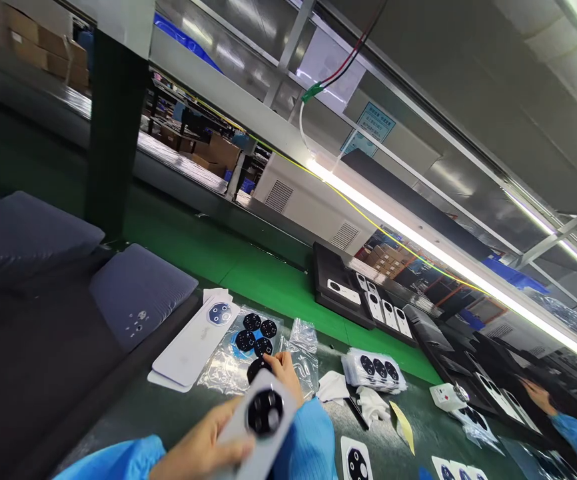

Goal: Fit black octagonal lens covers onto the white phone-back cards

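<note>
My left hand grips a white phone back cover by its edges, thumb on its face. A round black camera lens piece sits at the upper part of that cover. Just behind it, my right hand has its fingers pinched at a black round lens piece; the cover partly hides this hand. Several similar black discs lie on a clear plastic sheet beyond my fingers. To the left lies a small stack of white back covers.
Stacked lens pieces in plastic, white cloths, a black pen and a yellow strip lie rightward. Dark trays hold covers behind. Grey-blue padded sheets are left. Another person's hand reaches in at far right.
</note>
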A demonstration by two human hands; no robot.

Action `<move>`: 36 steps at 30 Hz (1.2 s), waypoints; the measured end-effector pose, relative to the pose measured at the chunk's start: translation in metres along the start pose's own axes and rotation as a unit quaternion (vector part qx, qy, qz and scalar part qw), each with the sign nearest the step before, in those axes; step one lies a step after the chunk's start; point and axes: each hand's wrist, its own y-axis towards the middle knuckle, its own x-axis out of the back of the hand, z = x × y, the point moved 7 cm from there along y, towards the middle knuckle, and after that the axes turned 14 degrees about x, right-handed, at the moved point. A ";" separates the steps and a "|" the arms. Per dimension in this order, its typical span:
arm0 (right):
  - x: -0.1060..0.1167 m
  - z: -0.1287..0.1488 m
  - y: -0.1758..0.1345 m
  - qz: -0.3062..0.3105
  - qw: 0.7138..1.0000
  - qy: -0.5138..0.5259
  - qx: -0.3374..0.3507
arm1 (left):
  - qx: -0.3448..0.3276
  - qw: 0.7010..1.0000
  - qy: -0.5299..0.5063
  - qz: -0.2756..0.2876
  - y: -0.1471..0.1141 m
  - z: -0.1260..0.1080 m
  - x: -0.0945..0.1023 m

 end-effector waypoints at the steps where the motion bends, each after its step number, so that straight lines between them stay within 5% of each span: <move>1: 0.001 0.003 0.001 -0.006 1.000 0.001 -0.001 | 0.016 0.999 -0.035 -0.039 0.000 -0.011 0.005; 3: 0.004 0.009 0.002 -0.017 1.000 0.003 0.001 | 0.040 0.980 -0.128 -0.147 -0.004 -0.030 0.018; 6: 0.013 0.017 0.003 -0.038 0.999 0.008 0.004 | 0.032 0.959 -0.207 -0.192 -0.013 -0.050 0.019; 13: 0.078 0.022 -0.025 -0.143 0.989 -0.011 -0.025 | 0.006 0.972 -0.133 -0.193 -0.007 -0.047 0.008; 18: 0.109 0.017 -0.066 -0.206 0.975 -0.072 -0.054 | -0.074 0.986 0.037 -0.144 0.017 -0.051 -0.028; 25: 0.103 -0.014 -0.105 -0.275 0.953 -0.057 -0.115 | -0.077 0.984 0.113 -0.118 0.060 -0.034 -0.060; 36: 0.095 -0.035 -0.122 -0.261 0.953 -0.035 -0.152 | -0.076 0.980 0.057 -0.176 0.087 0.012 -0.032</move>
